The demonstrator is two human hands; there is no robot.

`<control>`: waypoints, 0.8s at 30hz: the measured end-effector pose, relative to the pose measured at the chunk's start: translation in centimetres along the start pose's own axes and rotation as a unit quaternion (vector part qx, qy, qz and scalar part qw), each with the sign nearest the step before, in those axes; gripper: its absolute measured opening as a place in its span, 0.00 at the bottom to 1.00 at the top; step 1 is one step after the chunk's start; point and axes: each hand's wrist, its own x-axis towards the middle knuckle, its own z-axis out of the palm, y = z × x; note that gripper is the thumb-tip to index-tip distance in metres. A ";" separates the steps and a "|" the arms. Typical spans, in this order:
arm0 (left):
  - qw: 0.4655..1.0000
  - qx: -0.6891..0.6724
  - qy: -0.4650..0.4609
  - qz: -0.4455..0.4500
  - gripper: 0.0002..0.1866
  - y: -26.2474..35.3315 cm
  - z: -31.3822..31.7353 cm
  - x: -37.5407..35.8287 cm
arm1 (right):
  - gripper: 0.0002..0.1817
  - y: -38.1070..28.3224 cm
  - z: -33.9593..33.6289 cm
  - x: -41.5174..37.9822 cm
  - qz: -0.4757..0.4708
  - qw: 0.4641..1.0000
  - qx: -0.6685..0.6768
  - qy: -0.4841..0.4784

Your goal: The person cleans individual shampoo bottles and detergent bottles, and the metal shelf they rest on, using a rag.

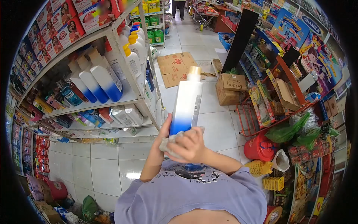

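Observation:
A white bottle [183,100] with a blue lower part and a gold cap is held tilted in front of my chest. My left hand [164,130] grips its lower left side. My right hand [190,143] is closed around a greyish cloth [167,146] at the bottle's base. Fingers and cloth hide the bottom of the bottle. On the shelf to my left stand several similar white-and-blue bottles [108,82]. Pump bottles with yellow tops [131,58] stand at that shelf's near end.
The metal shelf [140,102] rises close on my left. A flattened cardboard sheet [177,65] lies on the tiled floor ahead. Cardboard boxes [229,87], a red rack [246,119] and a red bucket [258,147] stand to the right. A person [178,8] is far down the aisle.

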 end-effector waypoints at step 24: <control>0.822 0.500 0.110 0.249 0.28 -1.6 5.1 -1.4 | 0.26 2.0 1.1 -2.9 0.393 0.816 0.351 0.236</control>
